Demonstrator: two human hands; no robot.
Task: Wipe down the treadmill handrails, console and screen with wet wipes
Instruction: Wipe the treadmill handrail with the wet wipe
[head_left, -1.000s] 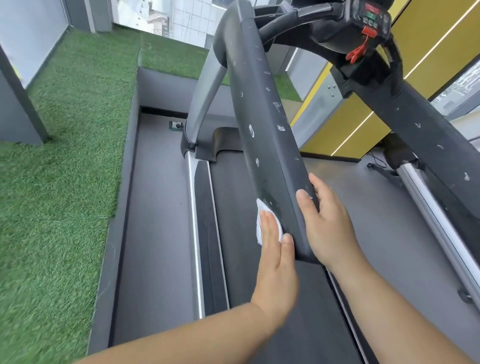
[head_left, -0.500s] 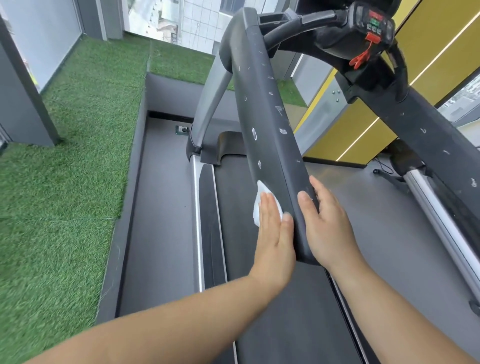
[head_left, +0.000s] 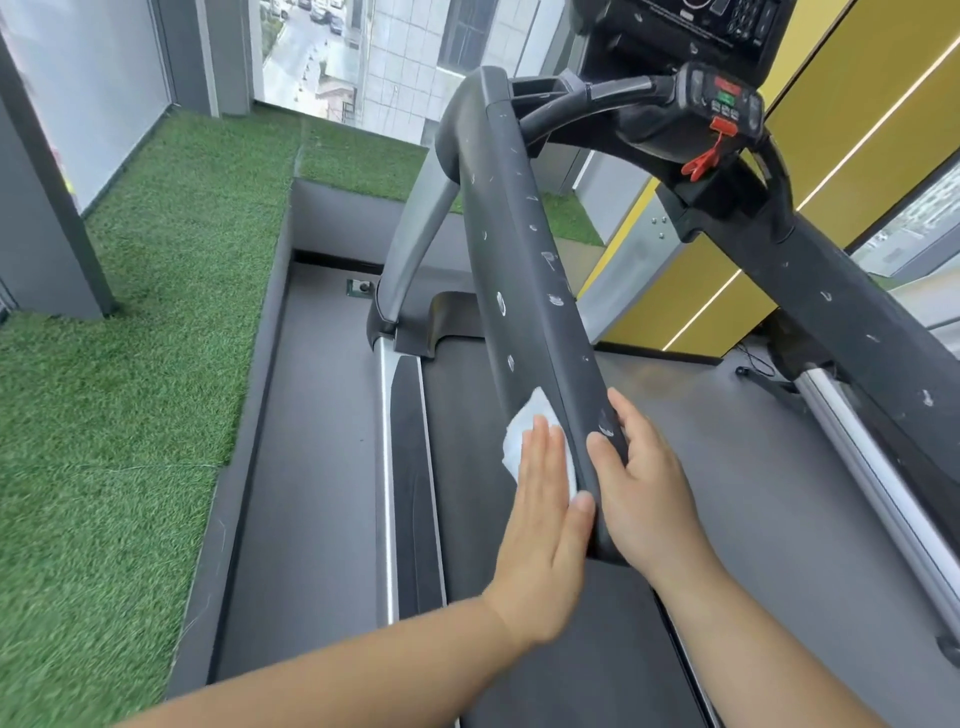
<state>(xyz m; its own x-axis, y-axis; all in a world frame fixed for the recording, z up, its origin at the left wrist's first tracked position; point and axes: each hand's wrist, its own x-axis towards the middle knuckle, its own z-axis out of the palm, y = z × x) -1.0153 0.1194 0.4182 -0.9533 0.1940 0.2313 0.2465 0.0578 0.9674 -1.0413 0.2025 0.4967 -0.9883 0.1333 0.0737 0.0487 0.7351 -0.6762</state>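
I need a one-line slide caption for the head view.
Left hand presses a wet wipe flat against the treadmill's left handrail while the right hand holds the rail's near end.

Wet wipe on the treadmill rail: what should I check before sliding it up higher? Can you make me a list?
1. Wet wipe flat under the left hand, pressed to the left handrail: ok.
2. Right hand grips the rail's near end: ok.
3. Rail ahead free of obstacles: ok.
4. White marks higher up cleaned: not ok, several show.
5. Wipe wet enough: cannot tell.
6. Right handrail spotless: not ok, speckled.
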